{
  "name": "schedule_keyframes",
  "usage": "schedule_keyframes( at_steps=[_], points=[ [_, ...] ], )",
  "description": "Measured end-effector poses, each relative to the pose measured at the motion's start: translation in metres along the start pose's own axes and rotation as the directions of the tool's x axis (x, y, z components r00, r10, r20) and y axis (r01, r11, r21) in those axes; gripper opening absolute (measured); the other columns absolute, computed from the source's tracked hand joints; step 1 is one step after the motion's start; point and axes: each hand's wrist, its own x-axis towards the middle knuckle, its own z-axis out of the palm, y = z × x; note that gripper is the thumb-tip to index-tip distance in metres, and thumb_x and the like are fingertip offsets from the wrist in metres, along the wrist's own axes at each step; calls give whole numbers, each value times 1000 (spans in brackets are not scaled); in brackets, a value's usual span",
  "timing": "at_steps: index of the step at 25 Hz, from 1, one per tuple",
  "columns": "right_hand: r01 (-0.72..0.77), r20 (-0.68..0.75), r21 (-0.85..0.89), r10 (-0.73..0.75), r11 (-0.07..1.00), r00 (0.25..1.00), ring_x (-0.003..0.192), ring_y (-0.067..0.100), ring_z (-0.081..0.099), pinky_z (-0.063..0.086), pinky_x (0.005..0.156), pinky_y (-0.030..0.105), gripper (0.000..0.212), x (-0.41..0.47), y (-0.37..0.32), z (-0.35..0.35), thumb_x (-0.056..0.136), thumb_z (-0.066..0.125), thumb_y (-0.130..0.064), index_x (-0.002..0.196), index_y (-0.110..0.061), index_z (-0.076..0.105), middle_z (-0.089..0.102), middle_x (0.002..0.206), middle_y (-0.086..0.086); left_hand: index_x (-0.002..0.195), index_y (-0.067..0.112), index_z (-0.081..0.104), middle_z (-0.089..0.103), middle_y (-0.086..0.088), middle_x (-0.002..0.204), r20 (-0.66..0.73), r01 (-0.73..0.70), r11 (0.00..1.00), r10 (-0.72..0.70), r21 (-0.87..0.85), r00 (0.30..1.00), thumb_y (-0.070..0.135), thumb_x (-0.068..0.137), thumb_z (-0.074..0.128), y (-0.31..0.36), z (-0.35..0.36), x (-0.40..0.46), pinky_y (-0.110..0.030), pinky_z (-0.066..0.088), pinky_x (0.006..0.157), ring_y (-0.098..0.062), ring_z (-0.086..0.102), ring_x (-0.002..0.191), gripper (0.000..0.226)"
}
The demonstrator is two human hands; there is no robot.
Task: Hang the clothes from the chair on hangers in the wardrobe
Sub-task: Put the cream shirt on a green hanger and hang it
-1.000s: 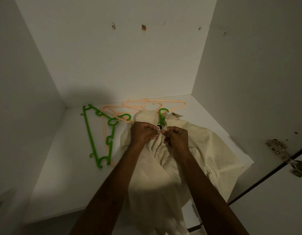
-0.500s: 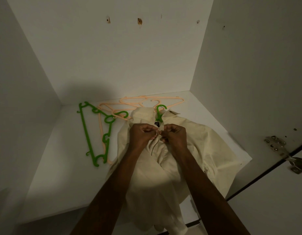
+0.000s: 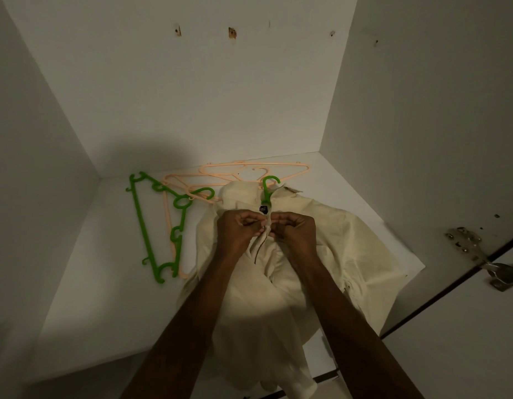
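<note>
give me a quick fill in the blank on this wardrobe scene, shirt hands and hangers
1. Both hands, left hand and right hand, pinch the front of the ____-coloured shirt.
2. The hanger hook sticking out of the shirt's collar is ____.
3. The loose green hanger lies on the wardrobe shelf to the ____ of the shirt.

Missing words: cream; green; left

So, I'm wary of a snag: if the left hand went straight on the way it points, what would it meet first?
Probably the right hand, knuckles nearly touching the left hand over the cream shirt's placket; depth is unclear.
</note>
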Motion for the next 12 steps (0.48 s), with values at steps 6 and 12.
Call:
schedule_keyframes(
  at_steps=[6, 12],
  points=[
    [88, 28, -57, -86, 994, 996, 72, 32, 75, 61, 65, 33, 16, -4, -4, -1, 73, 81, 12, 87, 4, 78, 77, 81, 21, 84, 15, 80, 77, -10, 76, 5, 31, 999, -31, 16, 999, -1, 82, 79, -1, -2, 1, -34, 63, 71, -28, 75, 71, 16],
    [139, 27, -134, -136, 981, 990, 75, 38, 75, 64, 74, 45, 20, -2, 3, 2, 68, 89, 7, 84, -1, 79, 77, 79, 17, 74, 22, 75, 75, -7, 73, -28, 32, 992, -29, 120, 999, 1, 77, 84, -2, -2, 3, -48, 64, 72, -32, 75, 72, 23]
  ],
)
